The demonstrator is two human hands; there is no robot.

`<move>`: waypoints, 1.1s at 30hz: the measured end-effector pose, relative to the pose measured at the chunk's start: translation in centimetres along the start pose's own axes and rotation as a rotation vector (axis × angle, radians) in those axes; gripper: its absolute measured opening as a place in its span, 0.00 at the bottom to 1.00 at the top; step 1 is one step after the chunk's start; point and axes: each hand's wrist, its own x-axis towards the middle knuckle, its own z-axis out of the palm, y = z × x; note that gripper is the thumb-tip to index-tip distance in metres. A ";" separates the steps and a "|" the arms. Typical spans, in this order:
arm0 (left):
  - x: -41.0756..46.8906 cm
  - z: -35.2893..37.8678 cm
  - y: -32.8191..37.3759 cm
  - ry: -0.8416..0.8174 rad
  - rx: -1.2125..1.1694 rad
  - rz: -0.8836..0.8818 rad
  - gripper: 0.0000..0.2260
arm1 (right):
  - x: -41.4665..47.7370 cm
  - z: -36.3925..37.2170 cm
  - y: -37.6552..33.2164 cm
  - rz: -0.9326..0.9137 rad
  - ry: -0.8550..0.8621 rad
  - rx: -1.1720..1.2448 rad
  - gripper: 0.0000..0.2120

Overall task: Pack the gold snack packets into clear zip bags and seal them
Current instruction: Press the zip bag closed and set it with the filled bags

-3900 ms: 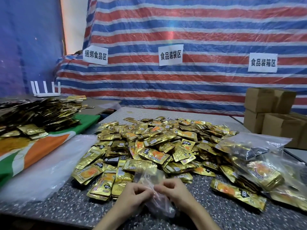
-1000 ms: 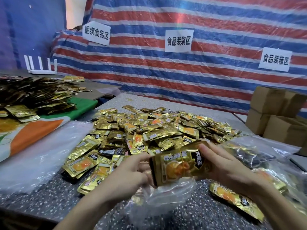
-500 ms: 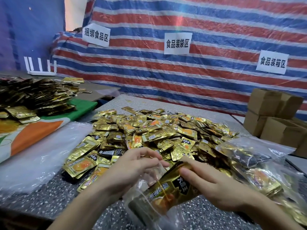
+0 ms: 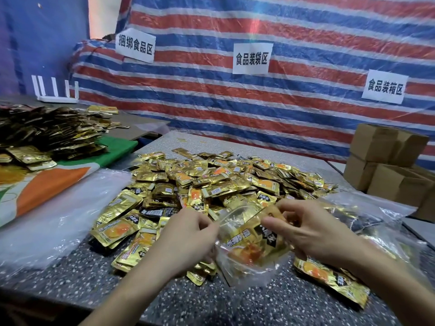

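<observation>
Two hands work one clear zip bag point(image 4: 249, 262) above a speckled dark counter point(image 4: 70, 283): the left hand point(image 4: 188, 241) and right hand point(image 4: 313, 234) each pinch its mouth, gold snack packets point(image 4: 254, 241) inside. A loose heap of crinkled foil packets point(image 4: 211, 182), too many to count, lies behind. Three paper signs point(image 4: 252, 58) hang on striped tarpaulin point(image 4: 306, 31); four cardboard boxes point(image 4: 386, 161) stand right.

Makeshift food-packing workshop: tarpaulin wall point(image 4: 235, 109), zone signs point(image 4: 252, 58), stacked cartons point(image 4: 386, 165).

Speckled grey table point(image 4: 235, 309) under a heap of gold snack packets point(image 4: 211, 182), filled clear bags point(image 4: 367, 222) at right.
</observation>
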 end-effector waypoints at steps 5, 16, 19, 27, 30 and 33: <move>0.7 1.0 0.7 0.061 0.160 0.095 0.21 | 0.4 0.3 0.1 0.022 -0.030 -0.094 0.19; 2.3 -0.1 4.4 -0.034 -0.174 0.125 0.15 | 1.2 -0.3 -1.2 -0.029 -0.134 -0.231 0.22; 2.5 -0.4 4.3 -0.054 -0.279 0.094 0.15 | 1.0 -1.1 -1.8 -0.074 -0.135 -0.218 0.18; 2.7 -0.3 3.7 -0.004 -0.332 0.109 0.18 | 0.7 0.9 -0.2 -0.090 0.120 -0.196 0.18; 2.6 -0.8 3.4 0.022 -0.308 0.081 0.18 | 0.7 1.5 0.6 -0.062 0.093 -0.127 0.26; 2.4 -1.8 2.8 0.166 0.042 0.203 0.21 | 0.8 0.4 0.5 -0.086 0.086 -0.038 0.35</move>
